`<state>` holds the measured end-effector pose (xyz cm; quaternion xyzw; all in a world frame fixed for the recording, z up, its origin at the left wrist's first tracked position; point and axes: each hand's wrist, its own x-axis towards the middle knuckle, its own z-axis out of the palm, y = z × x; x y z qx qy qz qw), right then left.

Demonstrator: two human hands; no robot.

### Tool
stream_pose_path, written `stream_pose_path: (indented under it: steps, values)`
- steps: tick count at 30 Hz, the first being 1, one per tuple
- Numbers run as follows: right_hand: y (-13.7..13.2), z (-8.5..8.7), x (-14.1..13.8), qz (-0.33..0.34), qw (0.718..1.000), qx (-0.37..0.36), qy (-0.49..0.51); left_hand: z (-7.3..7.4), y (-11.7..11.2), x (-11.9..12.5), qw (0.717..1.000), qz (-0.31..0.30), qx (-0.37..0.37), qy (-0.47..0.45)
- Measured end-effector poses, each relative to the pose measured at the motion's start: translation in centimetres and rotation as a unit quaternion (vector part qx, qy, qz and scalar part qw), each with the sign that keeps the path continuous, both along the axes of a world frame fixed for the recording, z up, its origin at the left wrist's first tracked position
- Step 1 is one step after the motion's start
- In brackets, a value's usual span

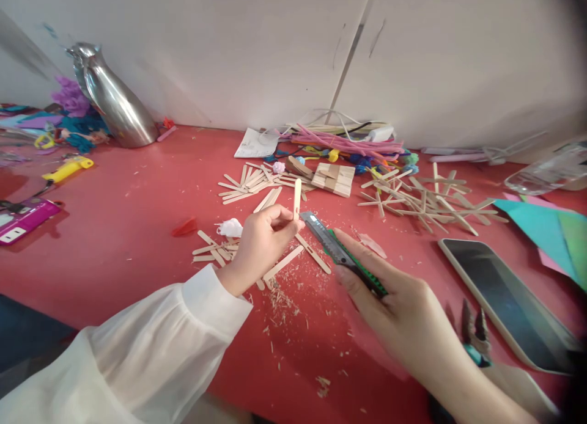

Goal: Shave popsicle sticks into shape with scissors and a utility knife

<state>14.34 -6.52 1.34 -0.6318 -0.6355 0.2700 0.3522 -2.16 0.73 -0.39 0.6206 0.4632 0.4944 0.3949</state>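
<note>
Between the thumb and fingers of my left hand [265, 241], a wooden craft stick [298, 195] is pinched upright, with a small notch or slot showing low on it. My right hand [389, 302] is wrapped round a green and black utility knife [342, 253]. Its metal blade points up and left, the tip close beside the held stick; whether they touch I cannot tell. Below the hands, a craft stick with a slot cut in it [314, 254] and a plain stick [284, 263] lie among wood shavings [282, 302] on the red table [151, 253].
Loose craft sticks [426, 198] lie in piles, with a stack of sticks [333, 179] behind my hands. A phone [499, 296] and pliers [474, 332] lie right. A steel jug [114, 100], yellow glue gun [68, 168] and magenta power strip [28, 219] are left. Pink pipe cleaners [339, 141] lie by the wall.
</note>
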Motion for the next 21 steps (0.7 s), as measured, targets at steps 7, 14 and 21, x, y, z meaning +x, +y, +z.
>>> stream_pose_path:
  steps: [7, 14, 21]
  values:
    - [0.32, -0.43, 0.26, 0.025, 0.997, 0.055, -0.043, 0.11, -0.14, 0.11, 0.999, -0.001, 0.015, 0.029]
    - [0.42, -0.53, 0.46, 0.044, 0.99, 0.097, -0.091, 0.24, -0.22, 0.15, 0.999, 0.004, 0.023, 0.032]
    - [0.48, -0.47, 0.39, 0.05, 0.989, 0.101, -0.092, 0.11, -0.3, 0.14, 0.998, 0.003, 0.027, 0.063]
